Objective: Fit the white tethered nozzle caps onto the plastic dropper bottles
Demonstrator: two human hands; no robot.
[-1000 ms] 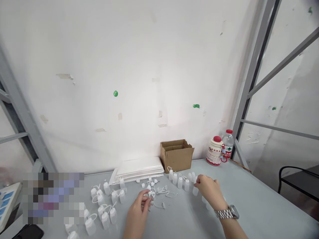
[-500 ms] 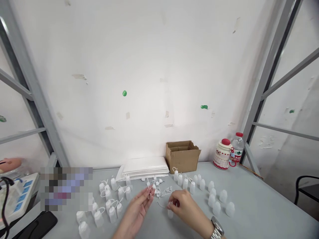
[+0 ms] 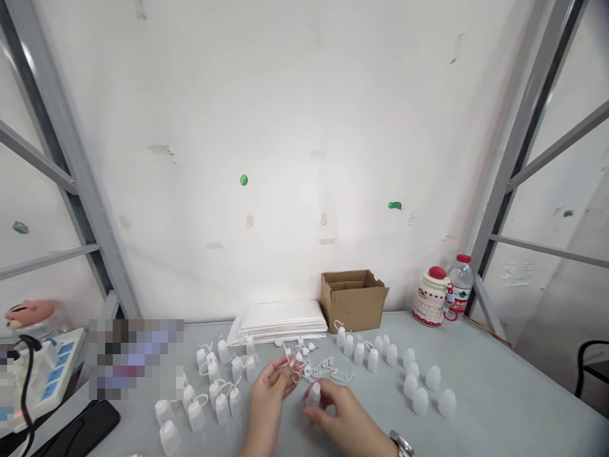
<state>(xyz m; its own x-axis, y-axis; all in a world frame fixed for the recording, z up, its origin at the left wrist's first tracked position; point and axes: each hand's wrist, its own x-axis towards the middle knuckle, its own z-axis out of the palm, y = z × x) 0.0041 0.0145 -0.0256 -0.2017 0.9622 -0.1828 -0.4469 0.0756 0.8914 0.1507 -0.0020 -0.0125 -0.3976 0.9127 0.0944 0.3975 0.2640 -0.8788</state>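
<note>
My left hand is closed in a pinch on a small white cap with a ring strap, just in front of the loose caps. To its right, my right hand grips a small translucent white bottle low over the table, tilted slightly, with its narrow neck up. Loose white caps and straps lie beyond both hands. Several capped bottles stand on the left, their straps looping above them. More capped bottles are in a row at the back right. Uncapped bottles stand farther right.
A stack of white sheets or packets and an open cardboard box are at the table's back. A jar with a red lid and a clear bottle stand back right. At left are a phone and a power strip.
My right hand has raised the bottle and brought it left, nearer my left hand. The strap by my right fingers is gone from there; a strap now shows right of the loose caps.
</note>
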